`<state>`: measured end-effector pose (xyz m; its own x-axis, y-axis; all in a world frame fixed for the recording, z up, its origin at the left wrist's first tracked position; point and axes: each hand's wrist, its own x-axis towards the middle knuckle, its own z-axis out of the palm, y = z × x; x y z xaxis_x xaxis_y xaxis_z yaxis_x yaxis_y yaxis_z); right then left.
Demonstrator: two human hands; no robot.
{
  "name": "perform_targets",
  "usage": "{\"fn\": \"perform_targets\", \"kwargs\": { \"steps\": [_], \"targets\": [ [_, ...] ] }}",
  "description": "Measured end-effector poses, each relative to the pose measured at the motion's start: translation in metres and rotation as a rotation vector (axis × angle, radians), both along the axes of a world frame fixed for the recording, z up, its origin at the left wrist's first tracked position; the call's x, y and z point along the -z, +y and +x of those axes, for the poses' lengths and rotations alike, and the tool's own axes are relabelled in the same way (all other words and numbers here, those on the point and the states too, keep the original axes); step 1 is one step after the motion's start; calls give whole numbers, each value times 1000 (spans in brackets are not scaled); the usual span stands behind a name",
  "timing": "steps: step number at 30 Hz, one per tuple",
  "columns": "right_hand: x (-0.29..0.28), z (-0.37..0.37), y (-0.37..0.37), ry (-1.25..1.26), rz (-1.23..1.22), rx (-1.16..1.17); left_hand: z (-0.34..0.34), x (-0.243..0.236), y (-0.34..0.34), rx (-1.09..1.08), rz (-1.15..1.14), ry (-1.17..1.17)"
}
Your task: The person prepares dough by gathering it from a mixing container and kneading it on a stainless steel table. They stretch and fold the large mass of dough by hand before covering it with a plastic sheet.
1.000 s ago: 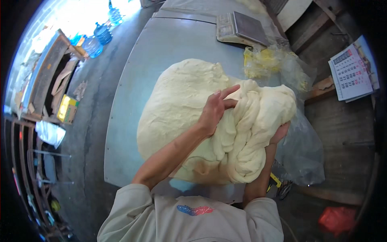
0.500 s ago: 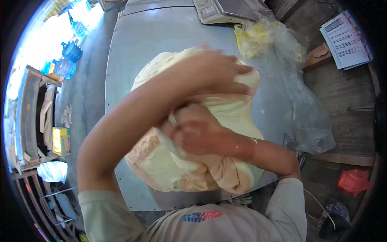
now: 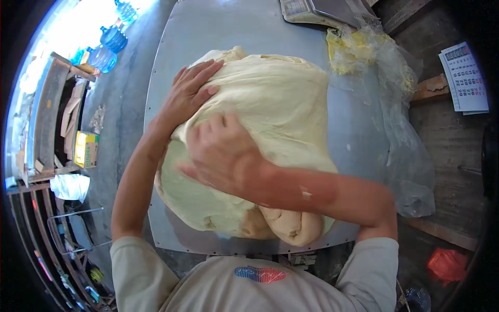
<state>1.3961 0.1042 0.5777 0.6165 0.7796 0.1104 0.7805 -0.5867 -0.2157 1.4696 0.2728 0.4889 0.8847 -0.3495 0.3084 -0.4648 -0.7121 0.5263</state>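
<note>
A big mass of pale dough (image 3: 275, 99) lies on the metal tabletop in front of me, its upper part a broad creased sheet folded over a lower layer. Flat against the dough's far left edge rests my left hand (image 3: 193, 92), fingers stretched out. Over the left middle of the dough is my right hand (image 3: 223, 151), its forearm crossing from the right. That hand is smeared by motion; its fingers look bent, and whether they pinch any dough is hidden. Toward me, thick rounded lobes of dough (image 3: 296, 226) bulge near the table's front edge.
A scale (image 3: 306, 13) stands at the table's far right. Beside it a crumpled clear plastic bag with yellow patches (image 3: 358, 54) trails down the right side. A calendar (image 3: 464, 78) hangs at right. Blue water jugs (image 3: 103, 58) and a yellow box (image 3: 86, 149) are on the left.
My left hand has drawn back from across the dough to its far left edge, so my arms are no longer crossed. The dough's far part now lies spread as a broad sheet.
</note>
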Motion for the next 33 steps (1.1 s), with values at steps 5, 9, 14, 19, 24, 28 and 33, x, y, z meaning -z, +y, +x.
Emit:
{"fn": "perform_targets", "kwargs": {
  "steps": [5, 9, 14, 19, 24, 28, 33],
  "targets": [
    [1, 32, -90, -262, 273, -105, -5, 9, 7, -35, 92, 7],
    [51, 67, -94, -251, 109, 135, -1, 10, -10, 3, 17, -11],
    [61, 91, -51, -172, -1, 181, -34, -27, -13, -212, -514, 99],
    [65, 120, 14, -62, -209, 207, -80, -52, -97, 397, 11, -435],
    [76, 166, 39, 146, -303, 143, -70, -38, -73, 151, -37, -139],
    [87, 184, 30, 120, -280, 334, -86, -22, -48, 165, -136, -115],
    [74, 178, -47, 26, 125, 149, -110, -22, -27, 155, -319, 58]
  ]
}}
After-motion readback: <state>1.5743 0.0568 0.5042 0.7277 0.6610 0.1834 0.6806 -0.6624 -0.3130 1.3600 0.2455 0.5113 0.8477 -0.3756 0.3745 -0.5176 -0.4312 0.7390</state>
